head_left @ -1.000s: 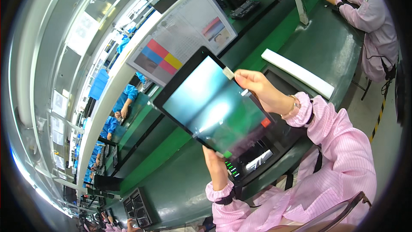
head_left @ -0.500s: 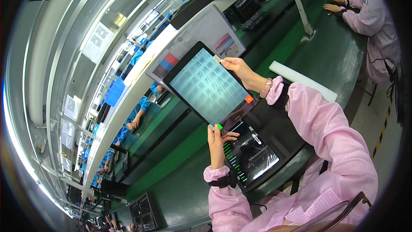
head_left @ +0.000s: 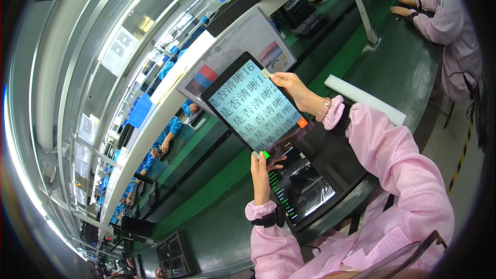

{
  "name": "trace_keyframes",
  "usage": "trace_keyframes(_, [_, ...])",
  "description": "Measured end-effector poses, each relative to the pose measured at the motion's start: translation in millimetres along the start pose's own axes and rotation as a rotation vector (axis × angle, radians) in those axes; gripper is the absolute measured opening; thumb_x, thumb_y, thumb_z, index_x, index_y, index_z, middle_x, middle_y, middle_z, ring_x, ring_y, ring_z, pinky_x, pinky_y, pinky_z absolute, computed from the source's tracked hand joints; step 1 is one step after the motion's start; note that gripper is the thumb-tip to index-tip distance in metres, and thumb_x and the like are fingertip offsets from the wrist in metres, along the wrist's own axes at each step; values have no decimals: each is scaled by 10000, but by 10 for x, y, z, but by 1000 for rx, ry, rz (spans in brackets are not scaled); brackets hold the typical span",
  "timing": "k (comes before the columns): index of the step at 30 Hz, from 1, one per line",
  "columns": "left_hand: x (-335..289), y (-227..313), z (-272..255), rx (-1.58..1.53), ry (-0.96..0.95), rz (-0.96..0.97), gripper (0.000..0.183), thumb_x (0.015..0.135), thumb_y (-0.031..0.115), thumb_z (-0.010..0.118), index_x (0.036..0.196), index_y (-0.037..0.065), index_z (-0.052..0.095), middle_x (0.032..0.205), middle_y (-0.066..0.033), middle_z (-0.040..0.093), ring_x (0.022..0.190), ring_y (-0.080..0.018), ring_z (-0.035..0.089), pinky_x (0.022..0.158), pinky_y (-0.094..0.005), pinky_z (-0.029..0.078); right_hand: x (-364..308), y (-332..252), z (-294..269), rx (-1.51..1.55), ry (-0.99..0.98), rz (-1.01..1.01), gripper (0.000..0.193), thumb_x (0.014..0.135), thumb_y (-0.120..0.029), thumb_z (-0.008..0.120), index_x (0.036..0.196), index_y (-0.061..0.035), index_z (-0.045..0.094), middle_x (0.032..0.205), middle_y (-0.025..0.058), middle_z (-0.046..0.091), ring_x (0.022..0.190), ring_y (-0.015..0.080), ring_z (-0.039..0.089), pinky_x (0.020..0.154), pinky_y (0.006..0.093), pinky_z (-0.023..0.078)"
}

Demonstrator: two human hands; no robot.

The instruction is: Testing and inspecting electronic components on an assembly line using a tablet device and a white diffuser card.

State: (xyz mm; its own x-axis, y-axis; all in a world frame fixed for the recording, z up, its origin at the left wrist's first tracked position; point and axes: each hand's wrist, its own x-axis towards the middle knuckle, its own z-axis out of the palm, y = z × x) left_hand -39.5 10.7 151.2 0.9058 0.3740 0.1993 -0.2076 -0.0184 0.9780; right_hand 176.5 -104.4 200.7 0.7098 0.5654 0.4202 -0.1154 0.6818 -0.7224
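A black-bordered tablet (head_left: 253,101) is held up tilted between my hands, its lit screen showing rows of large dark characters on pale blue. My left hand (head_left: 262,175) pinches its lower corner, beside a small green tag (head_left: 265,154). On the upper right edge, my right hand (head_left: 294,90) is closed at a small pale tab (head_left: 266,73). An orange tag (head_left: 302,122) sticks at the right corner. Below lies a glossy black panel (head_left: 305,186) with a row of green and white marks along one side, resting on a black tray (head_left: 343,163).
A white foam bar (head_left: 364,99) lies right of the tray on the green bench (head_left: 217,232). Behind the tablet stands a framed printed sheet (head_left: 235,36). A black slotted tray (head_left: 173,256) sits lower left. Co-workers in blue work across the line; a person in pink (head_left: 447,20) sits at upper right.
The tablet's picture has gone from small blurred rows to larger, sharper characters. Both hands keep their hold, and the tablet has shifted very slightly right.
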Motion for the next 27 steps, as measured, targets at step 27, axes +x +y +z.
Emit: trace_keyframes(27, [-996, -175, 342, 78, 86, 176, 993, 812, 123, 666, 1473, 142, -74, 1366, -210, 384, 1164, -240, 463, 988, -342, 345, -1568, -220, 25, 48, 73, 92, 220, 953, -227, 527, 1009, -31, 609, 878, -59, 582, 819, 1, 486, 749, 185, 381])
